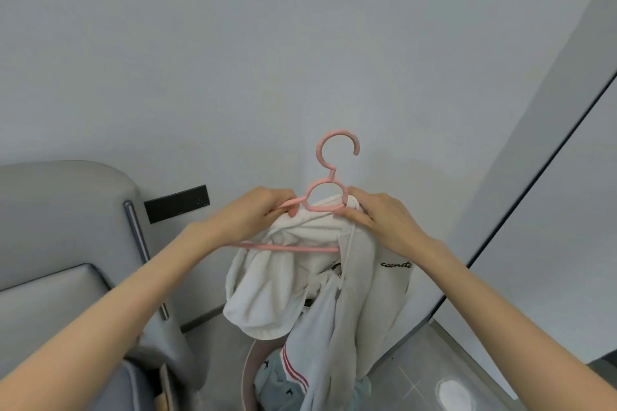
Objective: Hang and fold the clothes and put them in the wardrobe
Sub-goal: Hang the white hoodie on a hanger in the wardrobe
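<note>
A pink plastic hanger (pixel 325 190) is held up in front of me, hook upward against the grey wall. A cream-white hooded sweatshirt (pixel 364 280) with black script on its chest drapes over the hanger and hangs down bunched. My left hand (pixel 258 210) grips the hanger's left shoulder arm together with some fabric. My right hand (pixel 384 220) pinches the garment's collar at the hanger's right shoulder. The hanger's lower bar (pixel 283 247) shows across the cloth.
Below the sweatshirt stands a pink laundry basket (pixel 248 374) holding light blue patterned clothes (pixel 273 380). A grey upholstered headboard (pixel 66 217) fills the left. A black wall panel (pixel 177 203) sits beside it. A pale door or wardrobe panel (pixel 551 243) rises at the right.
</note>
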The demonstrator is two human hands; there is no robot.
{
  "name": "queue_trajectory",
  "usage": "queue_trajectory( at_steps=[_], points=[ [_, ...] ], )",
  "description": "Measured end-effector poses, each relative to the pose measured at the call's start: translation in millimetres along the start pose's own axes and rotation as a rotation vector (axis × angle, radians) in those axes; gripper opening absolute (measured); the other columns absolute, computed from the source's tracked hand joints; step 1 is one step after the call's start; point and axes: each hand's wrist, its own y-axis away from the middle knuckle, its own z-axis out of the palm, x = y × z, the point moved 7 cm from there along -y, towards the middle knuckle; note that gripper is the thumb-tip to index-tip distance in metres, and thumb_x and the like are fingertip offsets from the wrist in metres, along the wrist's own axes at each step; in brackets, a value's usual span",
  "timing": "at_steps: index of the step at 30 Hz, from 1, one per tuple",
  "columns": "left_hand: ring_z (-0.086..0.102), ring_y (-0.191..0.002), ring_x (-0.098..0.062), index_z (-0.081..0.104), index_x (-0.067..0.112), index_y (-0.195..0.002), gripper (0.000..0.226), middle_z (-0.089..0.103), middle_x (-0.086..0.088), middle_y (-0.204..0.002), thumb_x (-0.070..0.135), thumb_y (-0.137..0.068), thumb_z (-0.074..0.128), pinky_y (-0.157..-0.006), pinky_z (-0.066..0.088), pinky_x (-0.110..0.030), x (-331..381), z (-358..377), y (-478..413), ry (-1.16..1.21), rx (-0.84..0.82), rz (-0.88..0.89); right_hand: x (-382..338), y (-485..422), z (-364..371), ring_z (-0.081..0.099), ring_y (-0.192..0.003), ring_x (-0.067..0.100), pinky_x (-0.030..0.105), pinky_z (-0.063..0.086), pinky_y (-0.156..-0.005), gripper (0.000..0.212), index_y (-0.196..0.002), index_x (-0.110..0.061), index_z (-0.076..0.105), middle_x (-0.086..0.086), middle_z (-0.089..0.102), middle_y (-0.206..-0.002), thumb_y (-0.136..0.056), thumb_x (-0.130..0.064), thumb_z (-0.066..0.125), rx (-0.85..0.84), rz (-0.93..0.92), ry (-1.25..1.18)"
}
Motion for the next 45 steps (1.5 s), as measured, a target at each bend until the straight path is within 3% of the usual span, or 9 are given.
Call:
queue_trajectory(
  at_steps=[4,8,11,16,22,26,31,39,45],
  points=[
    [0.049,-0.067,-0.002,0.061,0.021,-0.088,0.018,0.051,0.015,-0.067,0.005,-0.090,0.052,-0.095,0.024,-0.030,-19.8,-22.2,-7.1,-0.213,0.328,-0.013,-15.1,-3.0,-0.6,0.041,-0.055,0.014,0.028,0.032,-0.055,0.025,-0.103,-0.029,0.047,-0.001,0.037,-0.056,-0.096,-0.051,0.038,0.064,-0.021,-0.080],
    [0.036,-0.117,-0.017,0.046,0.027,-0.131,0.052,0.041,-0.004,-0.122,0.032,-0.083,0.068,-0.098,0.011,-0.028,-41.4,-25.9,10.1,-0.173,0.703,-0.207,-6.0,-7.0,-9.1,0.036,-0.050,0.012,0.031,0.029,-0.054,0.019,-0.103,-0.028,0.053,-0.002,0.033,-0.052,-0.098,-0.043,0.044,0.211,0.066,-0.159],
    [0.032,-0.110,-0.020,0.039,0.012,-0.132,0.068,0.033,-0.007,-0.118,0.033,-0.078,0.075,-0.099,0.027,-0.035,-56.3,-0.7,25.1,0.088,0.809,-0.347,7.0,-5.1,-19.3,0.035,-0.053,0.015,0.032,0.031,-0.057,0.013,-0.096,-0.030,0.053,0.009,0.042,-0.059,-0.096,-0.041,0.047,0.276,0.132,-0.265],
    [0.035,-0.097,-0.017,0.035,0.014,-0.109,0.047,0.033,-0.002,-0.104,0.033,-0.083,0.069,-0.092,0.038,-0.032,-52.1,99.5,13.8,0.315,0.348,-0.451,-1.3,-1.7,-46.5,0.032,-0.054,0.009,0.021,0.027,-0.053,0.013,-0.093,-0.025,0.054,-0.009,0.039,-0.056,-0.097,-0.037,0.049,0.321,0.104,-0.326],
    [0.055,-0.105,-0.023,0.005,0.026,-0.139,0.066,0.052,-0.015,-0.113,0.029,-0.094,0.053,-0.083,0.044,-0.026,-4.1,160.7,-23.6,0.763,-0.087,-0.488,-8.5,6.9,-78.3,0.040,-0.067,0.007,0.020,0.032,-0.063,0.010,-0.092,-0.025,0.057,-0.007,0.056,-0.078,-0.097,-0.030,0.051,0.333,0.052,-0.402],
    [0.056,-0.084,-0.016,0.043,0.030,-0.120,0.030,0.061,-0.001,-0.095,0.029,-0.092,0.052,-0.073,0.049,-0.027,11.2,172.2,-48.9,0.635,-0.219,-0.435,-3.5,20.3,-87.9,0.039,-0.069,0.012,0.026,0.032,-0.066,0.010,-0.091,-0.026,0.057,0.000,0.055,-0.079,-0.097,-0.032,0.051,0.354,0.063,-0.436],
    [0.055,-0.083,-0.016,0.064,0.025,-0.099,0.028,0.062,0.000,-0.094,0.049,-0.086,0.056,-0.071,0.044,-0.026,6.8,170.0,-69.6,0.499,-0.158,-0.333,16.3,42.7,-96.2,0.038,-0.069,0.020,0.031,0.032,-0.067,0.011,-0.093,-0.024,0.056,0.009,0.053,-0.082,-0.097,-0.033,0.051,0.381,0.122,-0.399],
    [0.051,-0.068,-0.005,0.067,0.036,-0.069,0.021,0.058,0.015,-0.068,0.043,-0.088,0.061,-0.066,0.039,-0.025,-29.1,104.5,-75.1,0.524,-0.023,-0.322,74.1,81.8,-109.4,0.043,-0.063,-0.008,0.011,0.032,-0.068,0.020,-0.096,-0.017,0.059,-0.033,0.054,-0.068,-0.100,-0.031,0.046,0.572,0.376,-0.578],
    [0.050,-0.105,-0.025,0.061,0.041,-0.057,0.048,0.056,0.002,-0.103,0.084,-0.047,0.044,-0.092,0.042,-0.037,-32.0,94.0,-72.8,0.454,0.174,-0.565,55.0,73.9,-110.2,0.049,-0.073,-0.012,0.002,0.034,-0.070,0.016,-0.096,-0.017,0.060,-0.026,0.061,-0.076,-0.100,-0.025,0.047,0.532,0.277,-0.656]
  ],
)
